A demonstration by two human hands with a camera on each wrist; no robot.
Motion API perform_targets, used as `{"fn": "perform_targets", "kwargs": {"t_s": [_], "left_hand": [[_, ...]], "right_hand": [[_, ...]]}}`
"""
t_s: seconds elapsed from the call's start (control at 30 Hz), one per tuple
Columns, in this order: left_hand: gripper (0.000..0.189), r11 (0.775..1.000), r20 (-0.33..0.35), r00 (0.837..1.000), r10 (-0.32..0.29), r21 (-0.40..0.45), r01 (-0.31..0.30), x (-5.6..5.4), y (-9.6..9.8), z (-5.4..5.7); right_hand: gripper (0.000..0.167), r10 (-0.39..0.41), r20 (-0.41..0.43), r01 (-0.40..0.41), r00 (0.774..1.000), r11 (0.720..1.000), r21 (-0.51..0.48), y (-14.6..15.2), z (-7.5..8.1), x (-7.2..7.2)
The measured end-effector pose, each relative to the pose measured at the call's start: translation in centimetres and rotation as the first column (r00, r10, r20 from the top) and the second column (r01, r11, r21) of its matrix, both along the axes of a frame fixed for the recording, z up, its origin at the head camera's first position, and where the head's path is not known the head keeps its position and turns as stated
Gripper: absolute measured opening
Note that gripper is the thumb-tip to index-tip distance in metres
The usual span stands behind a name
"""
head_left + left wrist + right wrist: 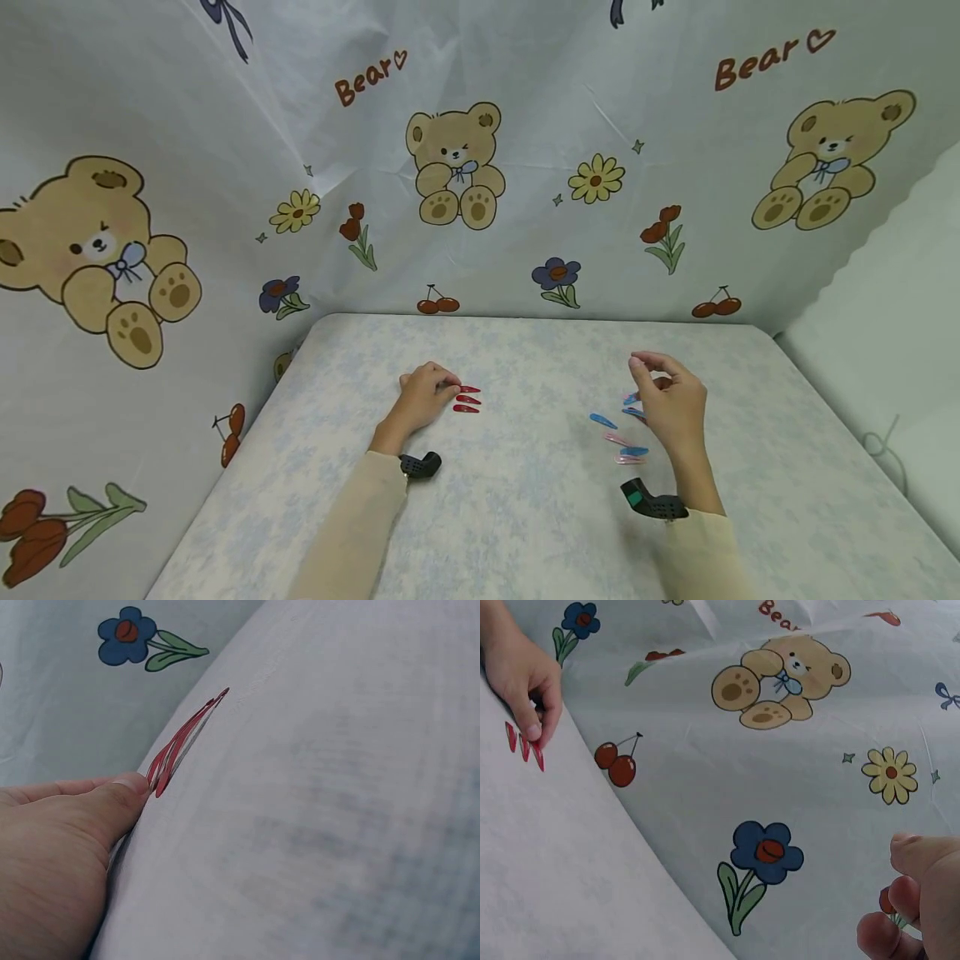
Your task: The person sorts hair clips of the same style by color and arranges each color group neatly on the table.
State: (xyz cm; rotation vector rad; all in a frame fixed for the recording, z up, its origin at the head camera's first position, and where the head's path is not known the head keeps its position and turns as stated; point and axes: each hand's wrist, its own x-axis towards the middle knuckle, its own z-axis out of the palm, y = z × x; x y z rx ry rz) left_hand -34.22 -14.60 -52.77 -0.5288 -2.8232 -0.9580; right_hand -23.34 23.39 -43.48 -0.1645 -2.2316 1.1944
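Three red snap hair clips lie in a short column on the table's left half. At the farthest red hair clip [471,389], my left hand [423,397] pinches the left end between thumb and fingertips. In the left wrist view the thumb tip meets the end of the red clips [176,750], which overlap there. My right hand [677,410] is raised over the right-hand group of clips, thumb and index finger brought close together, other fingers loosely bent. Nothing shows between them. Below it lie a blue hair clip [603,421], a pink hair clip [618,439] and several more, partly hidden by the hand.
The pale mottled table [525,517] ends at a back edge against a hanging cloth [525,75] printed with bears and flowers. A white cable [892,450] hangs past the table's right edge. Each wrist wears a black camera band.
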Motion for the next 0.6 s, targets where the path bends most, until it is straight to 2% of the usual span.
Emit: {"fn": "perform_targets", "kwargs": {"t_s": [0.23, 0.43, 0.6], "left_hand": [[0.008, 1.0, -0.015, 1.0, 0.005, 0.013, -0.004, 0.0, 0.0, 0.0], [0.011, 1.0, 0.012, 1.0, -0.001, -0.011, 0.001, 0.2, 0.2, -0.2], [0.01, 1.0, -0.009, 1.0, 0.002, 0.015, -0.002, 0.2, 0.2, 0.0]], "right_hand": [[0.034, -0.072, 0.091, 0.07, 0.993, 0.997, 0.021, 2.6, -1.6, 0.3], [0.038, -0.134, 0.206, 0.125, 0.969, 0.99, 0.058, 4.8, -3.2, 0.8], [0.043, -0.141, 0.24, 0.14, 0.961, 0.99, 0.021, 5.8, -4.1, 0.8]]}}
